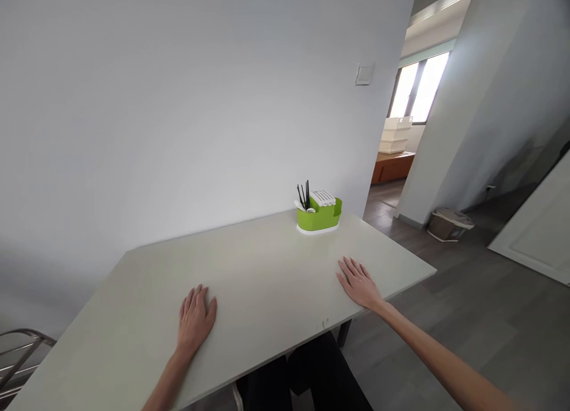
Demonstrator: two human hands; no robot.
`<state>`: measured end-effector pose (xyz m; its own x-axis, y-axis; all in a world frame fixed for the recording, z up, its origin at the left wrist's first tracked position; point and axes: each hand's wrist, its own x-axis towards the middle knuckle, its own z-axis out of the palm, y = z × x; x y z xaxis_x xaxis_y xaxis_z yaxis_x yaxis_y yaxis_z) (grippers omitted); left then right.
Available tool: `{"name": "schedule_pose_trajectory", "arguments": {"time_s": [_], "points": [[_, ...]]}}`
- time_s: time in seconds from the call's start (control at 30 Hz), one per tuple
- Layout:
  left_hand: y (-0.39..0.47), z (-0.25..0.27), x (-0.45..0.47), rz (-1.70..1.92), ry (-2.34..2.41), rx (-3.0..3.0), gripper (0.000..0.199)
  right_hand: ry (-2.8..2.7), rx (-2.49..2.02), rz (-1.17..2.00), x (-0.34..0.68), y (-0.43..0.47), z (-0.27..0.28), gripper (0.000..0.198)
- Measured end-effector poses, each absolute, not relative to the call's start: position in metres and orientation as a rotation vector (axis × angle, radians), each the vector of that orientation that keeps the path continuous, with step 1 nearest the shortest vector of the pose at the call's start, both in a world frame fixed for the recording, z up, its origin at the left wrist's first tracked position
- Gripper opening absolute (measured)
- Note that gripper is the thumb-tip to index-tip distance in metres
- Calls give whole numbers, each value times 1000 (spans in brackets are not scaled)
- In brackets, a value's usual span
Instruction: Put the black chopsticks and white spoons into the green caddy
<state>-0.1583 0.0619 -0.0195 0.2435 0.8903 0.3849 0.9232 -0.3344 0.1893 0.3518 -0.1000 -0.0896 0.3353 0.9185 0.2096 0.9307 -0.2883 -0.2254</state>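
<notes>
My left hand (195, 321) lies palm down on the white table (258, 280), left of its middle, fingers stretched out and holding nothing. Near the table's right front edge, my right hand (358, 284) rests flat with its fingers spread, also holding nothing. Beyond the right hand, by the wall, stands a green caddy (317, 220) on a white base. Dark chopsticks (306, 196) and white spoons (299, 205) stick up from its left part. A slotted white piece (323, 198) sits on top of its middle. Neither hand touches the caddy.
A white wall (200, 102) runs along the table's back edge and carries a light switch (363, 75). To the left is a metal-framed chair (27, 354). On the floor at right sits a brown bin (449, 224). Stacked white crates (395, 135) stand near the window.
</notes>
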Motion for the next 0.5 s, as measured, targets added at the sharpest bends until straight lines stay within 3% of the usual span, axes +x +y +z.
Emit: {"name": "schedule_pose_trajectory", "arguments": {"time_s": [0.2, 0.5], "points": [[57, -25, -154, -425, -1699, -2421, 70, -1639, -2280, -77, 351, -100, -90, 71], [55, -22, -155, -408, -1731, -2382, 70, -1609, -2212, -116, 348, -105, -90, 69]]}}
